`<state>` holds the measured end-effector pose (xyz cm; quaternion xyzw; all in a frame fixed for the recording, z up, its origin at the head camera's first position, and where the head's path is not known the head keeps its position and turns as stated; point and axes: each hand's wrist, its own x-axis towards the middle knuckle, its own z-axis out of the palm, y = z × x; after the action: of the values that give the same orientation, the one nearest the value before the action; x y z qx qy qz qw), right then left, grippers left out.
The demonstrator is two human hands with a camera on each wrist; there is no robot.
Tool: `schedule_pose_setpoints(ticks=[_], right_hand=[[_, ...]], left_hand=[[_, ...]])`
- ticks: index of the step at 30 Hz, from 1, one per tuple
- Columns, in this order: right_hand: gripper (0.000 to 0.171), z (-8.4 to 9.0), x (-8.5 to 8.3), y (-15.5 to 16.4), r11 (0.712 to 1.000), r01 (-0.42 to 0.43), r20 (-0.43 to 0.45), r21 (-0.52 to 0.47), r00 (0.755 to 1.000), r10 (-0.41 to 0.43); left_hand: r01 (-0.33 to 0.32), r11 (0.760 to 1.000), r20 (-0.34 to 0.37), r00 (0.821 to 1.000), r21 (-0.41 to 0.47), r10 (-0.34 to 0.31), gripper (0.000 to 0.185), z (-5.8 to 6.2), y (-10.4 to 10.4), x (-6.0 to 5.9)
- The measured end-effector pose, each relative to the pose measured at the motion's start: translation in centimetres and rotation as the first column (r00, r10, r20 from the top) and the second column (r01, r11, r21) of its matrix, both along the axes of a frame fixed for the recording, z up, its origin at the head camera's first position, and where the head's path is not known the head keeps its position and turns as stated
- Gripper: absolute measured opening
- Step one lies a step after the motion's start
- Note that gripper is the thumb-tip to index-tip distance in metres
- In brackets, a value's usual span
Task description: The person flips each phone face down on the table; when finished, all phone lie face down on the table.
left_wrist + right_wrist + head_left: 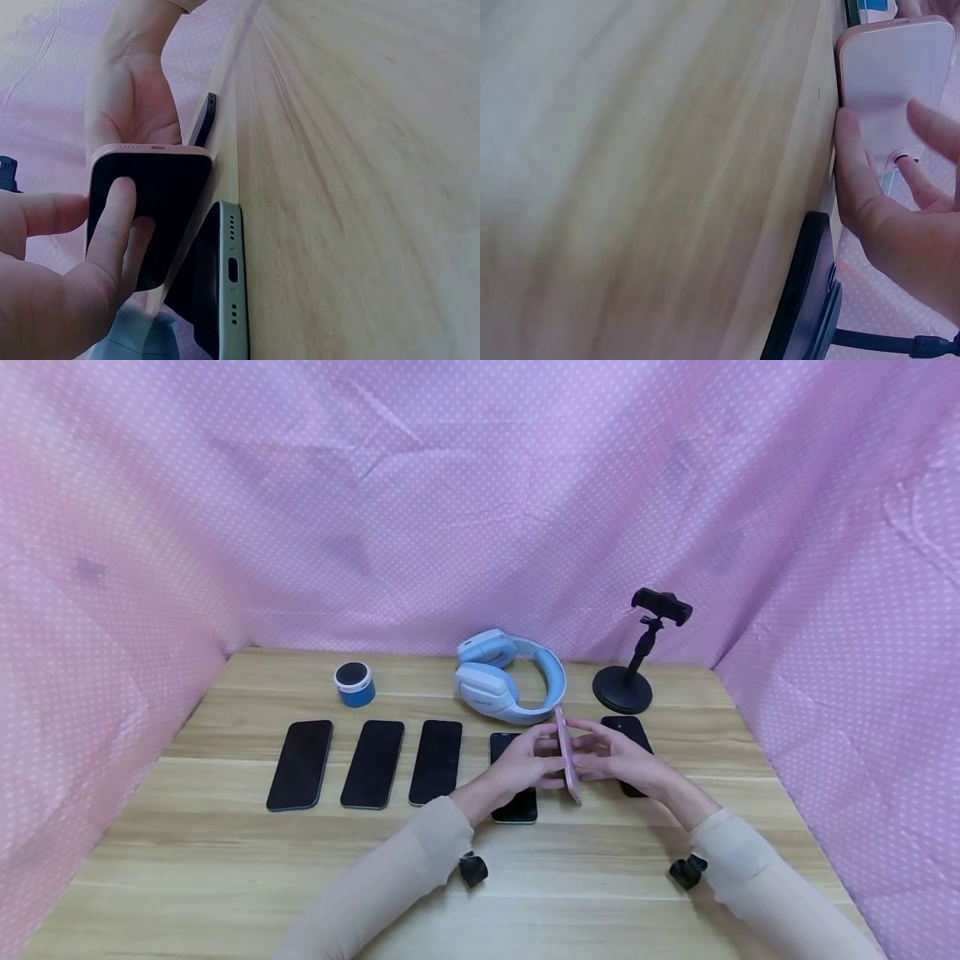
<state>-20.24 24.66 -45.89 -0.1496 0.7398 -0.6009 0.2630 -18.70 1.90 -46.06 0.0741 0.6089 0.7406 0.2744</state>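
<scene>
Nearest the viewer, two forearms in beige sleeves [420, 860] reach in over the wooden table [225, 860], each with a small black wrist camera mount [472, 869] hanging beneath it. Just beyond, the left hand [522, 762] and the right hand [615, 758] meet around a pink phone [567, 760], which stands on its long edge on the table, tilted a little, between the two palms. The left wrist view shows the phone's dark screen [150, 210] facing the left hand, whose thumb and fingers [112, 225] lie against the glass, so that hand grips the phone from the screen side. The right wrist view shows the pink back [896, 82] facing the right hand, whose thumb [849, 161] and fingertips curl against it near the camera lens. Under the left hand a dark phone [516, 806] lies flat, screen up, its bottom edge with port and speaker holes [234, 274] close beside the pink phone. Behind the right hand lies another black phone [626, 731], partly covered. To the left, three more black phones [371, 764] lie side by side in a row. Farther back stand a small blue round speaker [354, 683], light blue headphones [502, 681] and a black phone stand [637, 652] with a round base. A pink dotted cloth [480, 485] closes off the scene behind and at both sides.
</scene>
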Motion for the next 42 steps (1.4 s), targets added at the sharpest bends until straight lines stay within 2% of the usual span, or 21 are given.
schedule_pose_setpoints(ticks=[4,8,16,19,27,30,34,38,42], right_hand=[[0.071,0.2,0.1,0.1,0.997,-0.013,-0.097,0.080,0.995,0.020],[0.070,0.3,0.0,0.3,0.984,0.018,-0.189,0.179,0.982,0.017],[0.074,0.1,-0.2,0.4,0.967,-0.024,-0.295,0.254,0.950,0.101],[0.072,0.3,-0.1,0.5,0.961,-0.017,-0.323,0.276,0.940,0.109],[0.062,0.3,0.2,0.2,0.937,0.036,-0.315,0.348,0.946,0.081],[0.061,0.2,0.2,0.0,0.926,0.040,-0.339,0.376,0.936,0.098],[0.059,0.3,0.1,-0.2,0.907,0.057,-0.374,0.416,0.920,0.114],[0.059,0.4,0.0,-0.3,0.889,0.068,-0.398,0.453,0.908,0.134],[0.060,0.5,-0.1,-0.3,0.882,0.063,-0.397,0.467,0.906,0.146]], left_hand=[[0.015,1.000,-0.005,1.000,-0.021,-0.015,0.061,0.0,-0.2,-0.1],[0.034,0.999,-0.014,0.999,-0.029,-0.034,0.060,-0.2,-0.3,-0.1],[0.037,0.998,-0.012,0.999,-0.045,-0.038,0.065,-0.7,-0.4,-0.1],[0.036,0.998,-0.013,0.999,-0.060,-0.037,0.066,-0.7,-0.4,-0.1],[0.041,0.990,0.016,0.999,-0.137,-0.039,0.066,-1.0,-0.6,-0.2],[0.038,0.987,0.028,0.999,-0.157,-0.034,0.068,-1.0,-0.7,-0.1],[0.064,0.982,0.025,0.998,-0.176,-0.061,0.072,-0.6,-0.8,0.1],[0.097,0.964,-0.009,0.995,-0.248,-0.102,0.073,-0.2,-0.9,0.3],[0.112,0.919,-0.070,0.986,-0.377,-0.149,0.072,0.1,-1.1,0.5]])
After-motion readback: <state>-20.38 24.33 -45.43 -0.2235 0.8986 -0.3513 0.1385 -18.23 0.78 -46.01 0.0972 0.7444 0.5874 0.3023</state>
